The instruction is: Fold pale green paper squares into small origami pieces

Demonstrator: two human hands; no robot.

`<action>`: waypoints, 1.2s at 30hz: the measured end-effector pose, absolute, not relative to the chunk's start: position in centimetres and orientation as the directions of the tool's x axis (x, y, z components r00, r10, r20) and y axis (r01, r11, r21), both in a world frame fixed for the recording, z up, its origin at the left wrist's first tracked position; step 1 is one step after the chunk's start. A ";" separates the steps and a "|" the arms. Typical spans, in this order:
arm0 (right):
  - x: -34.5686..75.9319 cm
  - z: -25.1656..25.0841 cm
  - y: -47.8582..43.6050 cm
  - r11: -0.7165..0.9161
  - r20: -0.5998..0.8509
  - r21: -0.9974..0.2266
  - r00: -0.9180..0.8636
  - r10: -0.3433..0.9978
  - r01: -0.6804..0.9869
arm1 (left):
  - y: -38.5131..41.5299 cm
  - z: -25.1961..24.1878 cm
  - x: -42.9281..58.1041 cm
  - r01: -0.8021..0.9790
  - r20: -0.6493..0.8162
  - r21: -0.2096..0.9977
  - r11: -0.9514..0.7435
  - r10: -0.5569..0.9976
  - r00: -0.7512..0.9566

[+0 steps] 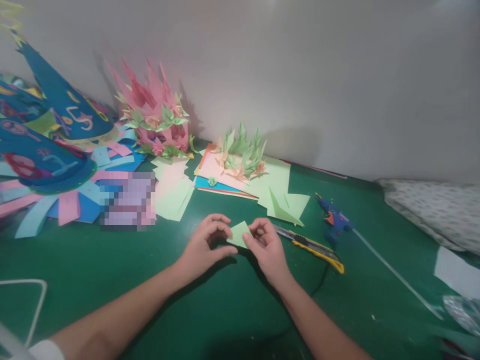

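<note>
A small piece of light green paper [239, 234] is pinched between the thumb and fingers of my right hand [267, 247]. My left hand [210, 240] is beside its left edge, thumb and fingers apart, with the fingertips close to the paper. Whether those fingertips touch it is hard to make out. Just right of my right hand lies a yellow and black box cutter [315, 246], its blade end towards the hand. Beyond both hands are light green paper sheets [288, 206] with a folded pointed piece on top.
A blue glue gun [335, 220] with a long clear glue stick lies at the right. Paper crowns, one green [242, 147] and several pink [157, 115], stand near the wall. Blue cone hats [63, 95] and paper strips cover the left. A patterned cloth [431, 210] is far right.
</note>
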State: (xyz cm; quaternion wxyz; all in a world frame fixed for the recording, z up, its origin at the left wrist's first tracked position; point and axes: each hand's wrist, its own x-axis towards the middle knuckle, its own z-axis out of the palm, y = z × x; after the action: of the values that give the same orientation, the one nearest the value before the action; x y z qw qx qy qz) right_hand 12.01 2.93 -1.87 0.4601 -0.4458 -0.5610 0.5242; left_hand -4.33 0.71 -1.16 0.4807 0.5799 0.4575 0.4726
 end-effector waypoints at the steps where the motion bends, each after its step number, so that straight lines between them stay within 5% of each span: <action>1: 12.0 -1.9 2.9 0.075 0.067 -0.996 -0.175 0.982 0.038 | 0.7 -1.1 -4.3 0.123 0.116 0.983 -0.134 0.983 0.143; 14: 12.1 -0.8 2.7 0.270 0.190 -0.921 -0.284 0.940 0.279 | 1.0 -1.3 -4.6 0.099 0.051 0.993 -0.063 0.991 0.126; 29: 12.1 -1.3 2.8 0.294 0.211 -0.919 -0.302 0.930 0.264 | 1.1 -1.1 -4.4 -0.150 -0.128 0.978 0.142 0.986 0.104; 36: 12.0 -1.2 2.7 0.302 0.212 -0.904 -0.295 0.932 0.304 | 1.1 -0.8 -4.3 -0.051 -0.203 0.977 0.207 0.976 0.073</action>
State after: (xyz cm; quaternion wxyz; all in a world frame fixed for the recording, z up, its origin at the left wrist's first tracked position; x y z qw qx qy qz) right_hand 12.02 2.72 -1.17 0.3982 -0.4402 -0.7016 0.3943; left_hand -4.32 1.13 -0.81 0.5800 0.4474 0.5170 0.4429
